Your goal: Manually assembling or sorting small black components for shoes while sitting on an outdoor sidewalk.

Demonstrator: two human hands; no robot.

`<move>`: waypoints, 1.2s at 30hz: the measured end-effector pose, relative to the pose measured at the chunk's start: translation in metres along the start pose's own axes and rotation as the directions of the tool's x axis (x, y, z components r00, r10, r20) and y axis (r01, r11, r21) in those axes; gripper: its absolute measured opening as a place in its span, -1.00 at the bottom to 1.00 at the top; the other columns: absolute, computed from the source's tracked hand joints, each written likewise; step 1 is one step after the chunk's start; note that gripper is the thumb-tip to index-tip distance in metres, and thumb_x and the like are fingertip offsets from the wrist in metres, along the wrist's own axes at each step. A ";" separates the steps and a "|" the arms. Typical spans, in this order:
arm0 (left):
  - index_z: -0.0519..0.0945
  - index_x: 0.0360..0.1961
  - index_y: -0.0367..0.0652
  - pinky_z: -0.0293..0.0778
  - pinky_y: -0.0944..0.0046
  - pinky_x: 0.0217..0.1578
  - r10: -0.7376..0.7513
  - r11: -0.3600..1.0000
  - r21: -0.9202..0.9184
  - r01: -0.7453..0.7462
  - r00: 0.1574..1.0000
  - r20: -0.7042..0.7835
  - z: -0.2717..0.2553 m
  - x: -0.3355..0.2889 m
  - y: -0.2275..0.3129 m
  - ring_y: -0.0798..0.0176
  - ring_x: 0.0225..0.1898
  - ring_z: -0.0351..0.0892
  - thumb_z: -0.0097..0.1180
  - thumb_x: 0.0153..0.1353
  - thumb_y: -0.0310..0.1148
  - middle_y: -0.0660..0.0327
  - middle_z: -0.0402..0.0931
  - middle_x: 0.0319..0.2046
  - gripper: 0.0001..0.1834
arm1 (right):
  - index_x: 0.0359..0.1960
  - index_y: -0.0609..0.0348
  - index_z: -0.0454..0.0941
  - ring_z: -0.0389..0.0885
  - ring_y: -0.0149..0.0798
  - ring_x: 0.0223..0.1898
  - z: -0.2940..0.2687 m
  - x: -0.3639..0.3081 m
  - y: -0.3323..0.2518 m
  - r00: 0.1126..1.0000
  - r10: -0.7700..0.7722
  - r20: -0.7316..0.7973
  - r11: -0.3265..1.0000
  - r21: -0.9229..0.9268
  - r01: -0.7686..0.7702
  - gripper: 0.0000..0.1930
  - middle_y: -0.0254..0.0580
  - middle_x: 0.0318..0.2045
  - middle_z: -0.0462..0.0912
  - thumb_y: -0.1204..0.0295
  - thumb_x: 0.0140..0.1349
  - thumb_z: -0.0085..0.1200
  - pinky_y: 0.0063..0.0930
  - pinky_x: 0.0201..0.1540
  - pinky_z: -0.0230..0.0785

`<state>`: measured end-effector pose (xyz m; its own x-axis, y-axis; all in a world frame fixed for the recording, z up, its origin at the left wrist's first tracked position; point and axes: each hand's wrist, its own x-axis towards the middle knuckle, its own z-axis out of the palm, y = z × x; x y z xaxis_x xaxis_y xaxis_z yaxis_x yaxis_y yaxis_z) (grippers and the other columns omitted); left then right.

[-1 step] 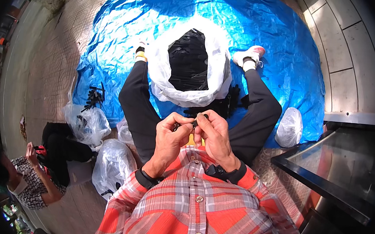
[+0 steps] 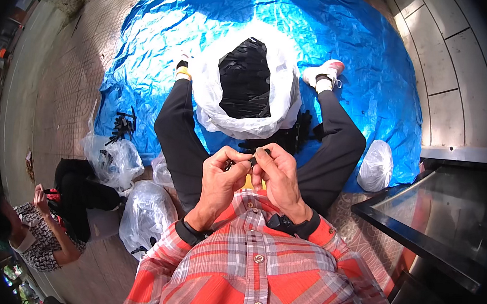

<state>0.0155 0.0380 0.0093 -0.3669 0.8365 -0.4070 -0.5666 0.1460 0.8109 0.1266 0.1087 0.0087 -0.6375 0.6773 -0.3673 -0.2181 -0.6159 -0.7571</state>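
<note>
My left hand (image 2: 219, 179) and my right hand (image 2: 277, 175) meet in front of my chest, fingertips almost touching. Both are closed in a pinch on a small black piece (image 2: 253, 161), too small to name more exactly. Some more black shows under the left fingers. Beyond the hands, between my legs, stands a large white plastic bag (image 2: 204, 99), its mouth wide and its rim folded outward. Thin black strips or pieces (image 2: 245, 77) fill it. At its near side lies a pile of black pieces (image 2: 292, 138), partly hidden by my hands.
A crinkled blue tarp (image 2: 373, 65) spreads under the bag. Clear plastic bags (image 2: 148, 216) lie to my left, near a black cluster (image 2: 122, 127). A tied white bag (image 2: 376, 166) sits right, beside a black-framed glass panel (image 2: 417, 216). Another person (image 2: 51, 233) sits at left.
</note>
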 end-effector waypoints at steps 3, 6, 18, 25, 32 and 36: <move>0.48 -0.40 -0.24 0.04 0.55 -0.71 -0.021 1.000 -0.018 0.021 0.999 0.029 0.000 -0.001 0.004 0.60 -0.73 0.15 -0.01 0.09 -0.62 0.34 0.38 -0.65 -0.93 | -0.41 0.23 0.37 0.37 -0.51 -0.69 -0.001 -0.001 0.000 0.999 -0.030 0.011 0.999 -0.037 0.030 -0.78 -0.33 -0.65 0.40 0.31 0.26 -0.04 -0.65 -0.67 0.19; 0.48 -0.40 -0.24 0.02 0.55 -0.72 -0.022 0.997 -0.075 0.024 0.999 0.033 -0.003 0.000 0.001 0.60 -0.73 0.14 -0.01 0.09 -0.62 0.34 0.38 -0.65 -0.93 | -0.41 0.23 0.37 0.38 -0.50 -0.69 0.001 -0.001 0.000 1.000 -0.014 0.014 1.000 -0.002 0.014 -0.78 -0.32 -0.65 0.41 0.32 0.26 -0.04 -0.64 -0.67 0.20; 0.50 -0.37 -0.24 0.04 0.57 -0.76 -0.041 0.991 -0.123 0.053 0.994 0.104 -0.008 0.000 0.000 0.60 -0.76 0.17 0.05 0.07 -0.60 0.21 0.53 -0.57 -0.91 | -0.40 0.21 0.37 0.39 -0.49 -0.69 0.001 -0.005 0.001 1.000 -0.018 0.012 0.995 0.097 0.017 -0.80 -0.31 -0.66 0.43 0.33 0.26 -0.04 -0.65 -0.67 0.21; 0.51 -0.40 -0.25 0.08 0.59 -0.72 0.024 1.000 0.002 -0.024 0.999 0.027 -0.003 -0.004 -0.004 0.63 -0.71 0.18 0.09 0.08 -0.58 0.36 0.43 -0.63 -0.95 | -0.42 0.24 0.38 0.41 -0.50 -0.67 0.004 -0.009 0.002 0.994 -0.110 0.004 0.992 -0.069 0.110 -0.82 -0.30 -0.66 0.43 0.38 0.26 -0.04 -0.61 -0.66 0.25; 0.56 -0.34 -0.28 0.16 0.60 -0.60 0.220 0.956 0.211 -0.206 0.974 -0.047 0.003 -0.003 -0.006 0.64 -0.60 0.24 0.08 0.11 -0.58 0.44 0.39 -0.60 -0.92 | -0.36 0.40 0.48 0.48 -0.15 -0.51 0.003 -0.013 0.004 0.586 -0.664 0.464 0.017 -0.774 0.633 -0.84 -0.11 -0.52 0.43 0.64 -0.03 0.11 -0.39 -0.52 0.36; 0.55 -0.18 -0.28 0.13 0.60 -0.61 0.054 0.998 -0.014 -0.053 0.997 0.061 -0.007 -0.002 -0.006 0.63 -0.61 0.21 0.03 0.12 -0.61 0.44 0.36 -0.60 -0.78 | -0.31 0.34 0.49 0.45 -0.14 -0.41 -0.004 -0.019 -0.014 0.629 -0.628 0.458 0.089 -0.761 0.643 -0.79 -0.10 -0.42 0.44 0.60 -0.04 0.14 -0.36 -0.39 0.35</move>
<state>0.0148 0.0320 0.0023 -0.3511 0.8738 -0.3364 -0.5564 0.0942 0.8255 0.1450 0.1060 0.0240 -0.6022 0.6287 0.4920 0.1330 0.6867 -0.7147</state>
